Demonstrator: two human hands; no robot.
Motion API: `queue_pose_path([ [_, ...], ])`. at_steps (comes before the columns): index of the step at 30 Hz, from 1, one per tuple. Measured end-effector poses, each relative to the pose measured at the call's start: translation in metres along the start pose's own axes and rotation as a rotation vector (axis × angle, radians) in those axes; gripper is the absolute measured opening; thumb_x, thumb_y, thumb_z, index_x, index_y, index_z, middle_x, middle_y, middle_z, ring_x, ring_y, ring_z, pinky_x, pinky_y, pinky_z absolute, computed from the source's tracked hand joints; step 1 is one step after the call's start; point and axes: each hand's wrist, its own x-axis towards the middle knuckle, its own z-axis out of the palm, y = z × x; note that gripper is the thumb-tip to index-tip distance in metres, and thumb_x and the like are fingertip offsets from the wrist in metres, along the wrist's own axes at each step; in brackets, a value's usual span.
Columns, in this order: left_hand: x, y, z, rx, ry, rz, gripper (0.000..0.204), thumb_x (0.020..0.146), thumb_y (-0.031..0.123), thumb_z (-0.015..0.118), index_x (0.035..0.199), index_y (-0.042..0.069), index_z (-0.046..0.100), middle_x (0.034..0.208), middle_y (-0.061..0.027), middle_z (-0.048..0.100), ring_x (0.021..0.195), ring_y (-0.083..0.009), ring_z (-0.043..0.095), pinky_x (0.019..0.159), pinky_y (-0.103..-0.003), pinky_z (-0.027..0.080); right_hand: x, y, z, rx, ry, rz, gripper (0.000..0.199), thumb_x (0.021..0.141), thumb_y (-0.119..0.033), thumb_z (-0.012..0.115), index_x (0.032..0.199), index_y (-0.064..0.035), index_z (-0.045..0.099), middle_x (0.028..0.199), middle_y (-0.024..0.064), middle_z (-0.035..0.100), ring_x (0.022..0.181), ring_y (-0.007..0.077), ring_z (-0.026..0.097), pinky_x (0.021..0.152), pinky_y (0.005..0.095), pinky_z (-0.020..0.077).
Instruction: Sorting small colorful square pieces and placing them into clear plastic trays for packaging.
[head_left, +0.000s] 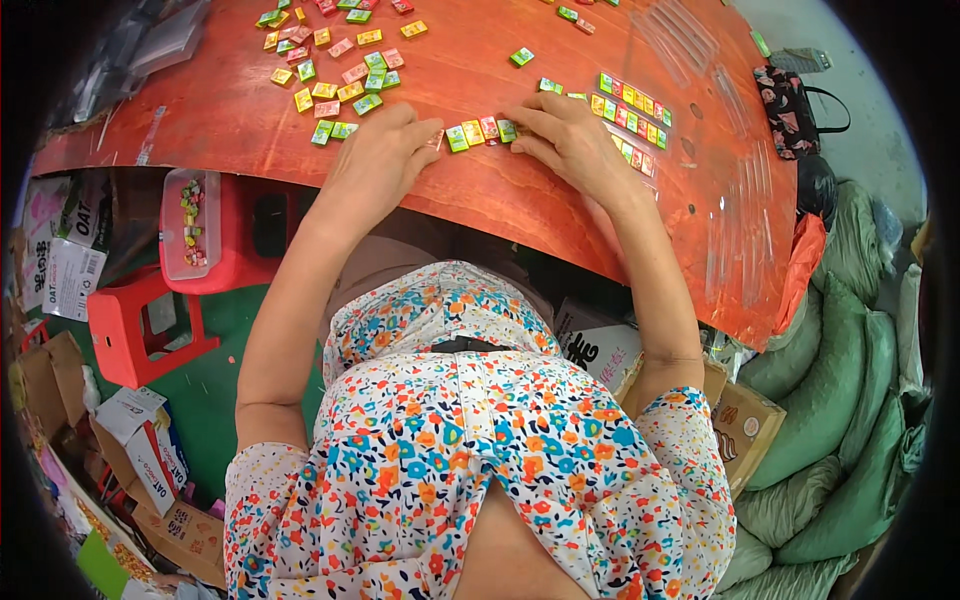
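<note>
A short row of small coloured boxes lies on the red table between my hands, with a yellow box (472, 133) and a red box (489, 128) in its middle. At the row's left end, the fingers of my left hand (385, 150) are closed on a small pink box (436, 140), partly hidden by the fingertips. My right hand (570, 140) pinches a small green box (507, 131) at the other end. Next to my right hand are clear plastic trays (668, 118) filled with rows of such boxes; my hand and wrist hide part of them.
Loose small boxes (350, 90) are scattered at the far left of the table. Empty clear trays (745, 220) lie along the right side. A plastic tub (190, 225) with small pieces sits on a red stool (150, 320) at left. Green sacks (840, 340) are piled at right.
</note>
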Motion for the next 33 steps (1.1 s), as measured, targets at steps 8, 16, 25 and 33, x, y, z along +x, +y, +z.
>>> queue_pose_path([
  [8,0.0,0.007,0.004,-0.072,0.056,-0.139,0.031,0.079,0.015,0.074,0.106,0.001,0.065,0.095,-0.012,0.056,0.083,-0.0308,0.061,0.073,-0.041,0.05,-0.001,-0.007,0.005,0.067,0.014,0.051,0.034,0.08,-0.017,0.073,0.111,-0.0028,0.067,0.095,0.0138,0.063,0.086,0.0325,0.061,0.076,0.0419,0.0486],
  [16,0.004,0.01,0.002,0.136,0.064,-0.064,0.044,0.076,0.018,0.077,0.115,0.003,0.063,0.101,-0.0126,0.055,0.089,-0.0301,0.061,0.076,-0.04,0.051,0.003,0.021,-0.021,-0.286,0.107,0.088,0.031,0.084,-0.025,0.069,0.111,-0.0083,0.067,0.109,0.0108,0.065,0.101,0.0307,0.06,0.084,0.0421,0.0472],
  [25,0.008,0.002,0.011,0.012,0.032,-0.084,0.03,0.075,0.015,0.077,0.101,0.004,0.066,0.089,-0.0113,0.055,0.083,-0.0301,0.059,0.071,-0.042,0.049,0.016,0.023,-0.014,-0.303,0.037,0.128,0.026,0.09,-0.019,0.062,0.113,-0.0093,0.066,0.096,0.0089,0.064,0.092,0.0301,0.061,0.083,0.0407,0.0473],
  [33,-0.01,0.002,-0.006,-0.051,0.114,-0.081,0.049,0.072,0.012,0.079,0.117,0.0,0.061,0.096,-0.0138,0.059,0.085,-0.0289,0.062,0.073,-0.039,0.051,0.028,-0.047,0.011,0.263,0.119,0.105,0.024,0.088,-0.018,0.066,0.107,-0.0031,0.065,0.089,0.0125,0.063,0.082,0.0307,0.062,0.072,0.0397,0.0484],
])
